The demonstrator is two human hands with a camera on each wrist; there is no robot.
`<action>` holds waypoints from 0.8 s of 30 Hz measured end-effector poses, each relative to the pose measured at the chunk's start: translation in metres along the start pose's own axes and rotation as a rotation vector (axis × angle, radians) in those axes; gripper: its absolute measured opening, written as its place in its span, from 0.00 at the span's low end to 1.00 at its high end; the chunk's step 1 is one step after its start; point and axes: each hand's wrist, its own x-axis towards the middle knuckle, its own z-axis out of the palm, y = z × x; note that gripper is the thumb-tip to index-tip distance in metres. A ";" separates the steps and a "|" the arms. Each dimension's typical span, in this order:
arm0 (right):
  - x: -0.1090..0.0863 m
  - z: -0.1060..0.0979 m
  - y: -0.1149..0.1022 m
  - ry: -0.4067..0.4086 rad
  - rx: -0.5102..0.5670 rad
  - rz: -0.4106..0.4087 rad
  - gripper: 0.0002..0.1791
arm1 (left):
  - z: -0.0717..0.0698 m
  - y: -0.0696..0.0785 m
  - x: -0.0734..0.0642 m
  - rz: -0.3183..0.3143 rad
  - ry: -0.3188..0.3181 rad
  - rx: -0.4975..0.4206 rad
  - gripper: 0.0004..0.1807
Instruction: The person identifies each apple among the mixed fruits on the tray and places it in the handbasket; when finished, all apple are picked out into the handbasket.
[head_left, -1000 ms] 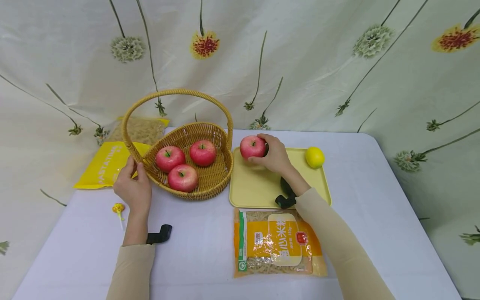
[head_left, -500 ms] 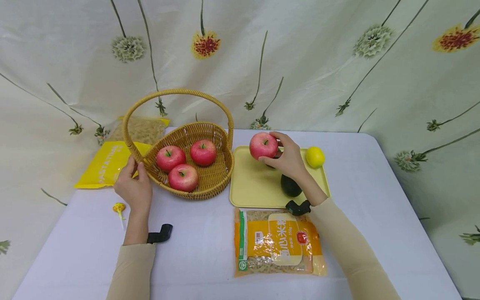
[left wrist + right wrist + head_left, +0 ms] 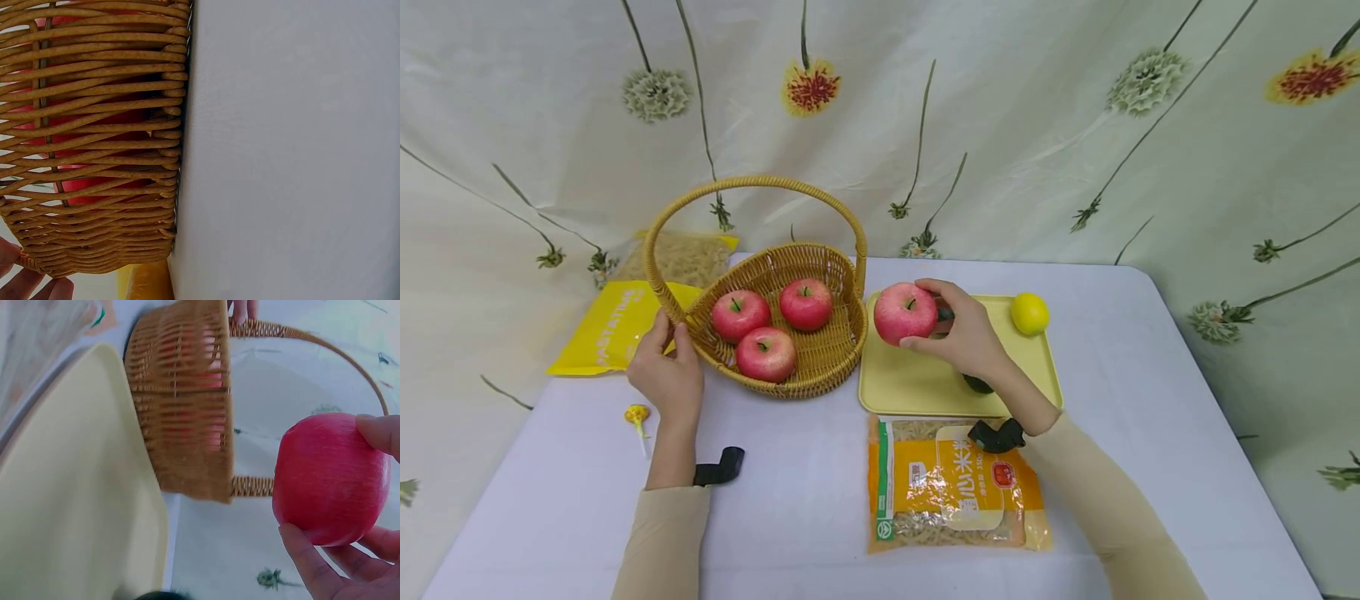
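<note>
My right hand holds a red apple between thumb and fingers, raised over the left part of a pale yellow tray. In the right wrist view the same apple fills the right side, fingers curled round it. My left hand pinches the left rim of a wicker basket where its tall handle meets it. Fingertips show at the basket's edge in the left wrist view. Several apples, among them one at the front, lie inside the basket.
A yellow lemon sits at the tray's back right corner; a dark green avocado is mostly behind my right wrist. An orange noodle bag lies before the tray. Yellow pasta bags and a lollipop are at left.
My right hand lifted the apple up and right off the tray, then brought it back left toward the basket. The left hand and basket stayed in place.
</note>
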 end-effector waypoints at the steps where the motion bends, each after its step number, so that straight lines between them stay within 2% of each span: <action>1: 0.001 0.003 -0.002 -0.013 0.010 -0.003 0.42 | 0.000 0.000 0.000 0.000 0.000 0.002 0.15; 6: 0.007 0.022 -0.015 -0.068 0.031 -0.038 0.41 | 0.000 0.000 0.000 0.009 0.004 0.007 0.15; 10: 0.017 0.039 -0.025 -0.110 -0.005 -0.078 0.42 | 0.000 -0.001 0.000 0.010 0.007 0.003 0.15; 14: 0.027 0.054 -0.032 -0.139 -0.037 -0.085 0.42 | 0.000 -0.001 -0.001 0.003 0.007 -0.004 0.16; 24: 0.052 0.085 -0.029 -0.179 -0.252 -0.073 0.42 | 0.000 -0.001 -0.001 0.007 0.012 -0.002 0.15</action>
